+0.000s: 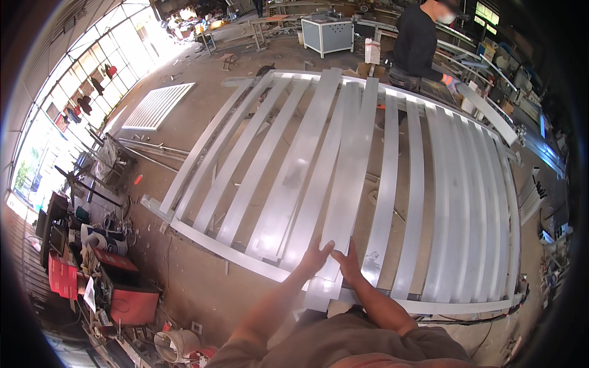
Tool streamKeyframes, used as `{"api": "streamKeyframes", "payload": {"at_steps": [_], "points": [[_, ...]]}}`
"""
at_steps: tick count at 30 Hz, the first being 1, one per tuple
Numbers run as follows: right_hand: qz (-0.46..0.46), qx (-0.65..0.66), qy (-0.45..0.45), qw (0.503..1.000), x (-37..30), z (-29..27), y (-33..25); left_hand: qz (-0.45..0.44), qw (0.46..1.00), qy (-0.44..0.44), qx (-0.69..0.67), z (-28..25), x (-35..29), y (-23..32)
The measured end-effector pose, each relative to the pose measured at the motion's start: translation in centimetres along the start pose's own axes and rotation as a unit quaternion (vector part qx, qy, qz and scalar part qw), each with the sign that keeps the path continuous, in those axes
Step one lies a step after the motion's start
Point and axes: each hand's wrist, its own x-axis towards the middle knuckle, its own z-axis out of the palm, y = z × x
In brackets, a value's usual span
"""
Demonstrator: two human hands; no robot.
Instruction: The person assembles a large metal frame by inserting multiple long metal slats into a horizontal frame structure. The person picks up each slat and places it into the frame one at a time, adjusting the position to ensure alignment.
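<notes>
Both my hands are at the near end of a long silver metal slat. My left hand grips its left edge, thumb on top. Close beside it, my right hand closes on the right edge, its thumb near the left one; the fingers under the slat are hidden. This slat lies lengthwise across a large metal frame, and its near end reaches over the frame's near rail. Directly to its left, other loose slats lie overlapping. Further slats stand side by side in the frame's right part.
Across the frame at the far right, a person in dark clothes holds a metal slat with a gloved hand. A slatted panel lies on the floor at left. Nearer are a red box and a bucket. A grey cabinet stands behind.
</notes>
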Motion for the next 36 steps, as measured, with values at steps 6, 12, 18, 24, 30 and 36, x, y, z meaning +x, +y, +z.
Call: {"api": "streamKeyframes", "payload": {"at_steps": [6,12,18,24,30,36], "points": [[0.026,-0.006,-0.007,1.000,1.5,-0.3,1.6,0.015,0.999,0.029,-0.006,0.2,2.1,-2.4],[0.026,-0.049,-0.082,0.995,2.7,-2.8,3.1,0.070,0.996,0.054,0.000,1.5,4.0,-5.5],[0.119,-0.062,-0.061,0.989,4.2,-3.1,3.3,0.056,0.974,0.118,0.185,2.7,5.1,-8.4],[0.056,-0.137,-0.043,0.988,5.2,-2.1,3.5,0.082,0.960,0.147,0.225,2.9,3.5,-7.0],[-0.033,-0.219,-0.017,0.975,4.4,-1.3,1.9,0.087,0.951,0.187,0.229,2.3,1.6,-3.8],[-0.044,-0.087,0.039,0.994,1.9,-0.8,-1.5,0.057,0.977,0.136,0.152,3.4,1.1,-1.8]]}}
